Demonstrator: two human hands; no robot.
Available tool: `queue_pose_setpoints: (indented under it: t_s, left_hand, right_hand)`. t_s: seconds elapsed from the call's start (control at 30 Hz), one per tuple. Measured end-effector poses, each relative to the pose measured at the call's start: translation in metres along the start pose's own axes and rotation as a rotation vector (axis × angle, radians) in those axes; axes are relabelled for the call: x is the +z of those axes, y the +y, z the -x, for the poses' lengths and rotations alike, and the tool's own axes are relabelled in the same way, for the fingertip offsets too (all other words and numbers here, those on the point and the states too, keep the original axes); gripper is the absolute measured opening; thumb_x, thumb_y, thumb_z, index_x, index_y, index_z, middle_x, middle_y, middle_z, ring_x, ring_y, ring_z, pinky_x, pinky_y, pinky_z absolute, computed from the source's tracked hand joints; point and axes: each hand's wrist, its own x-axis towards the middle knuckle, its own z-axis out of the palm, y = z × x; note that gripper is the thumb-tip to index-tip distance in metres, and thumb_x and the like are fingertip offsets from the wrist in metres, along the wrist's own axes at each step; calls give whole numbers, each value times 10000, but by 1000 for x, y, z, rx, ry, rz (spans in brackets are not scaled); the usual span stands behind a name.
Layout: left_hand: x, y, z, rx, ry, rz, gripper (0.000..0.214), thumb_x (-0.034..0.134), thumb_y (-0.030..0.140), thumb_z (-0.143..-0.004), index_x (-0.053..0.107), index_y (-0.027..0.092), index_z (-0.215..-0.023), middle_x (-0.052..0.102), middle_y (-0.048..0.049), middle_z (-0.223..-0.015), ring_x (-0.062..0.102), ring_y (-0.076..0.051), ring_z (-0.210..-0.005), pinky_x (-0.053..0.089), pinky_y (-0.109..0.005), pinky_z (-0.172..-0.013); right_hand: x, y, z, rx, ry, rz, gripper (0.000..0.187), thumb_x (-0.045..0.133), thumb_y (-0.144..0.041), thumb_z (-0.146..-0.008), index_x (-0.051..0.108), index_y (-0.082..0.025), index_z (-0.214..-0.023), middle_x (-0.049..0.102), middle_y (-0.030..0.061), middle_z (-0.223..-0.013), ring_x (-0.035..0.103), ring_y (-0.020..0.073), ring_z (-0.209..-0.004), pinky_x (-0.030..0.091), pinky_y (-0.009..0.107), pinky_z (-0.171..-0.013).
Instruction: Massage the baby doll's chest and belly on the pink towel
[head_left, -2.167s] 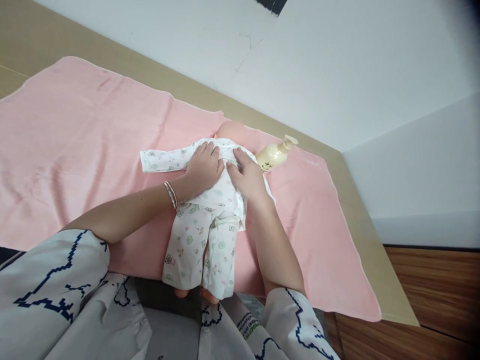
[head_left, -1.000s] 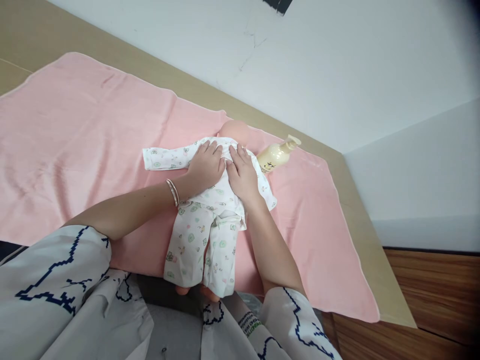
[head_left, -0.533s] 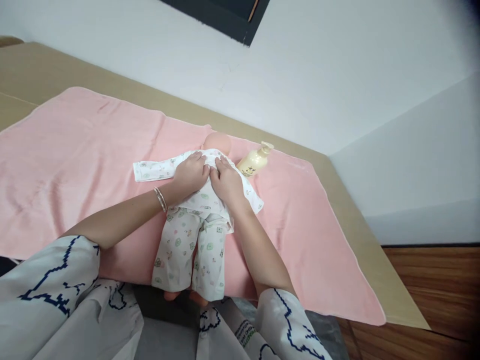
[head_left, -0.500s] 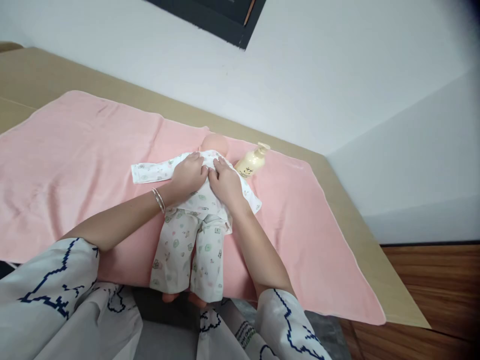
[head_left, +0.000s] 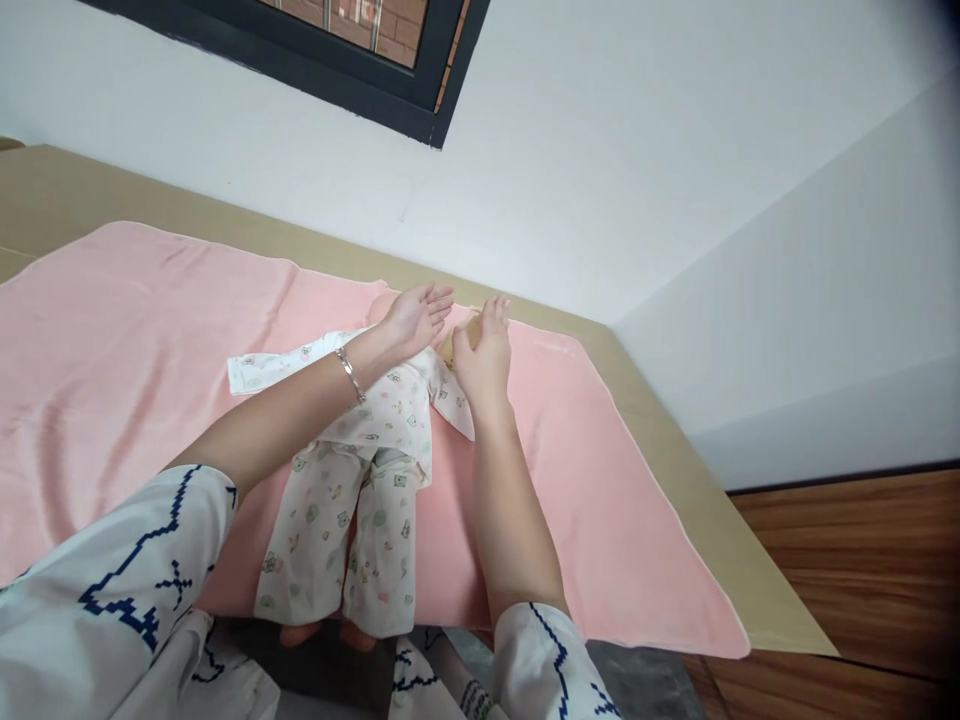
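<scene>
A baby doll (head_left: 375, 430) in white printed pyjamas lies on its back on a pink towel (head_left: 135, 340), feet towards me. My left hand (head_left: 414, 316) hovers above the doll's head, palm up, fingers spread, holding nothing; the head is hidden behind it. A bracelet is on that wrist. My right hand (head_left: 484, 352) is just right of the doll's shoulder, wrapped round a cream lotion bottle (head_left: 449, 346). Only a sliver of the bottle shows beside my thumb.
The towel covers most of a beige tabletop (head_left: 675, 400) set against a white wall. The table's right edge drops to a wooden floor (head_left: 862, 570). A dark window frame (head_left: 420, 90) is above. My white patterned sleeves fill the bottom of the view.
Both hands have left the doll's chest. The left one rose and turned palm up over the head. The right one moved right onto the bottle. The camera tilted upward.
</scene>
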Motion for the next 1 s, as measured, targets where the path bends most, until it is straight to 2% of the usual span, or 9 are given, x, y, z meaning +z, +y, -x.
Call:
queue_pose_setpoints:
  t_s: [0.07, 0.13, 0.23, 0.37, 0.43, 0.6, 0.73, 0.87, 1.0]
  left_hand:
    - [9, 2, -8, -9, -22, -21, 733, 28, 418, -1025, 298, 23, -1580, 393, -195, -1630, 415, -158, -1503, 442, -323, -1186]
    - [15, 3, -13, -7, -48, -94, 811, -57, 481, -1012, 254, 11, -1595, 367, -221, -1637, 408, -161, -1508, 469, -324, -1157]
    - [21, 1, -17, 7, -125, -180, 910, -125, 582, -974, 287, 64, -1599, 419, -222, -1609, 492, -174, -1458, 529, -330, -1088]
    - [22, 0, -15, 24, -119, -201, 850, -95, 492, -1006, 393, 59, -1551, 576, -219, -1483, 573, -184, -1391, 528, -367, -1096]
    - [20, 2, -13, -4, -121, -185, 834, -78, 472, -1013, 406, 42, -1538, 607, -228, -1445, 591, -190, -1372, 527, -372, -1100]
    - [6, 4, -3, -83, -199, 38, 821, -24, 514, -1008, 358, 31, -1550, 497, -236, -1549, 509, -163, -1446, 476, -307, -1148]
    - [-12, 3, 9, -83, -260, 101, 769, 29, 481, -997, 455, 77, -1493, 560, -236, -1492, 552, -204, -1412, 517, -388, -1114]
    - [-28, 9, 32, -65, -332, 72, 807, -32, 452, -979, 522, 101, -1450, 627, -226, -1415, 566, -228, -1400, 540, -421, -1080]
    - [-43, 17, 54, -40, -383, -11, 819, -51, 437, -989, 548, 126, -1453, 669, -200, -1364, 556, -251, -1408, 547, -454, -1064]
  right_hand:
    - [2, 9, -5, -7, -40, 55, 776, 442, -280, -866, 290, 2, -1572, 233, 210, -1690, 128, 294, -1616, 144, 564, -1319]
    - [4, 16, -7, -25, -103, 105, 767, 426, -270, -876, 275, 26, -1567, 225, 241, -1684, 126, 306, -1614, 159, 580, -1312]
    - [5, 21, -7, -55, -140, 180, 716, 403, -271, -897, 320, 23, -1544, 291, 253, -1658, 184, 334, -1595, 204, 592, -1294]
    - [4, 16, -3, -95, -91, 269, 685, 452, -280, -877, 390, -13, -1505, 398, 237, -1594, 309, 353, -1526, 265, 576, -1268]
    - [5, 11, 0, -113, -65, 311, 671, 472, -283, -871, 414, -24, -1487, 437, 237, -1553, 350, 356, -1485, 285, 571, -1253]
    - [15, 1, 4, -111, -13, 414, 627, 483, -267, -879, 447, -38, -1463, 464, 249, -1487, 371, 361, -1437, 308, 561, -1230]
    - [21, 6, 4, -123, -4, 435, 651, 495, -260, -859, 425, -79, -1481, 428, 240, -1508, 345, 364, -1449, 347, 579, -1200]
    - [24, 6, 1, -64, -21, 445, 646, 502, -277, -855, 429, -127, -1479, 400, 223, -1532, 329, 377, -1456, 441, 583, -1121]
    - [26, -1, -5, -19, -18, 495, 573, 485, -266, -862, 503, -118, -1415, 452, 231, -1488, 385, 397, -1414, 451, 582, -1103]
